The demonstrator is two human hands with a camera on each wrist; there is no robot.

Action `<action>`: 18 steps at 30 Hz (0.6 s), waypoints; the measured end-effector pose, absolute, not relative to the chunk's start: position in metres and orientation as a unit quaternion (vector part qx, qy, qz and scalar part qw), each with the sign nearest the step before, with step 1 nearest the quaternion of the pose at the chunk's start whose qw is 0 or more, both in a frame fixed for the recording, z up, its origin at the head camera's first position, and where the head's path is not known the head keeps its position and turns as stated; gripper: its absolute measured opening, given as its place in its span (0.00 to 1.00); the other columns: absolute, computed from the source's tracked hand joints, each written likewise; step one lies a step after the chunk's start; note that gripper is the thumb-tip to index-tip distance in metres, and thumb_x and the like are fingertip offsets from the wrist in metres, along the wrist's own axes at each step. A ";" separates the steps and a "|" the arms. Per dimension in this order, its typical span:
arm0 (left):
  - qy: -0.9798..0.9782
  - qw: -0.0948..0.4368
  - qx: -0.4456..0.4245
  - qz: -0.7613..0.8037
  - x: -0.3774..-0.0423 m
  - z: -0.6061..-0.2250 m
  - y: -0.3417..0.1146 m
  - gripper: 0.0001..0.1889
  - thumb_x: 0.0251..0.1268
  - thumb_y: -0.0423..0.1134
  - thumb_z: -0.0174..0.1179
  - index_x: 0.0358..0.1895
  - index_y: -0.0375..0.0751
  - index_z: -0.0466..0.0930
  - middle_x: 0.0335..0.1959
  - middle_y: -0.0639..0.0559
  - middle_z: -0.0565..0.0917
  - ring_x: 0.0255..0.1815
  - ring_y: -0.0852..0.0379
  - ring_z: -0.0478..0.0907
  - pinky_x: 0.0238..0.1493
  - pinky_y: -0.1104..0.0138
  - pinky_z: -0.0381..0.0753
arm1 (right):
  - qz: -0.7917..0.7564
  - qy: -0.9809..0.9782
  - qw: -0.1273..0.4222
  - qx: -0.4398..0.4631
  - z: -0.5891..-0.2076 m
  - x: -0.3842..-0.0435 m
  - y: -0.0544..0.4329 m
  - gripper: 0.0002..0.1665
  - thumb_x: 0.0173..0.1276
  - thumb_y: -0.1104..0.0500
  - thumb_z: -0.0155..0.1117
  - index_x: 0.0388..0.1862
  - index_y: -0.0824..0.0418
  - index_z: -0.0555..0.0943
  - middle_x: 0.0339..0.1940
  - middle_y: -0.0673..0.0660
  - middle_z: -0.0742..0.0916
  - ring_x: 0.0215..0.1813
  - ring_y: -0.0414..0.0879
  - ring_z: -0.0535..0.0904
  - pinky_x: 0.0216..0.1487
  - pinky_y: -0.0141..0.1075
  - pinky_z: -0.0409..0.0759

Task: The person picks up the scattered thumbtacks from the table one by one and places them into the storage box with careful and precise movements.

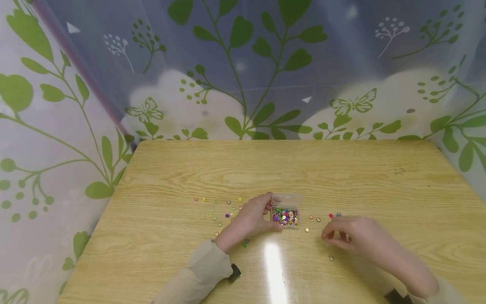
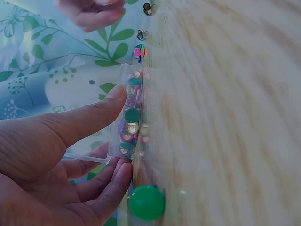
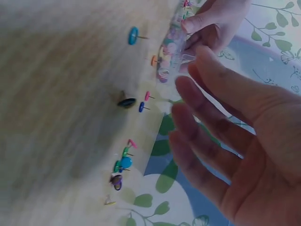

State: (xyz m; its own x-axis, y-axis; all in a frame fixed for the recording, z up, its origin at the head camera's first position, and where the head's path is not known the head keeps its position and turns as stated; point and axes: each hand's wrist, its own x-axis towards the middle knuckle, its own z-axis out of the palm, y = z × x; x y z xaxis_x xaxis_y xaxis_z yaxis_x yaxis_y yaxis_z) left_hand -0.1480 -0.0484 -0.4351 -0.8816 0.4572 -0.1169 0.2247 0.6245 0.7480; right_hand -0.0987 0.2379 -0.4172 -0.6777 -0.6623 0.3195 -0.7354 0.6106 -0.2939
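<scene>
Clear plastic box [image 1: 298,218], lid [image 1: 290,199] open at far side, filled with mixed-colour thumbtacks [image 1: 284,217]. Loose around box: purple tack [image 1: 227,215] among scatter to its left, green tack [image 1: 244,244] near-left, gold-toned tack [image 1: 306,230] just right, pink tack [image 1: 331,215] farther right.

Pale wood-grain table [image 1: 379,173], patterned backdrop [image 1: 341,55] behind it, green leafy stems [image 1: 241,32], two butterfly outlines [image 1: 355,105], bright glare streak [image 1: 275,270]

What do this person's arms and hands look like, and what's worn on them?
The left hand and right hand are bare. Light beige sleeves end near the wrists, each with a small black piece beside it, too unclear to identify.
</scene>
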 end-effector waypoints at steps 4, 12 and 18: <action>0.888 0.148 0.193 0.391 -0.148 -0.435 -0.048 0.30 0.50 0.44 0.79 0.57 0.43 0.78 0.54 0.50 0.83 0.54 0.52 0.78 0.57 0.63 0.80 | 0.219 -0.888 0.031 0.402 -0.424 -0.092 0.243 0.14 0.50 0.53 0.82 0.34 0.44 0.85 0.32 0.35 0.85 0.31 0.25 0.75 0.28 0.23 0.74; 0.889 0.147 0.192 0.389 -0.149 -0.436 -0.048 0.30 0.50 0.44 0.79 0.57 0.43 0.78 0.54 0.51 0.83 0.54 0.53 0.78 0.57 0.63 0.79 | 0.226 -0.888 -0.003 0.400 -0.434 -0.088 0.245 0.15 0.47 0.52 0.81 0.27 0.42 0.81 0.27 0.31 0.79 0.30 0.24 0.71 0.28 0.26 0.75; 0.888 0.148 0.192 0.390 -0.149 -0.436 -0.048 0.31 0.50 0.44 0.79 0.58 0.43 0.78 0.54 0.51 0.83 0.54 0.53 0.78 0.57 0.63 0.79 | 0.237 -0.892 -0.003 0.386 -0.434 -0.089 0.242 0.13 0.50 0.54 0.79 0.25 0.40 0.81 0.26 0.29 0.79 0.30 0.23 0.71 0.29 0.26 0.75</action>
State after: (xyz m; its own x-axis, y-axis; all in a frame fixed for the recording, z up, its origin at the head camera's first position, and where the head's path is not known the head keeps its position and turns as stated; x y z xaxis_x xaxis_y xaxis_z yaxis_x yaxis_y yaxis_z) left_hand -0.1490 -0.0480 -0.4364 -0.8824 0.4567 -0.1132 0.2258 0.6222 0.7496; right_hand -0.0887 0.2421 -0.4336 -0.7025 -0.6893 0.1771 -0.6864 0.5905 -0.4244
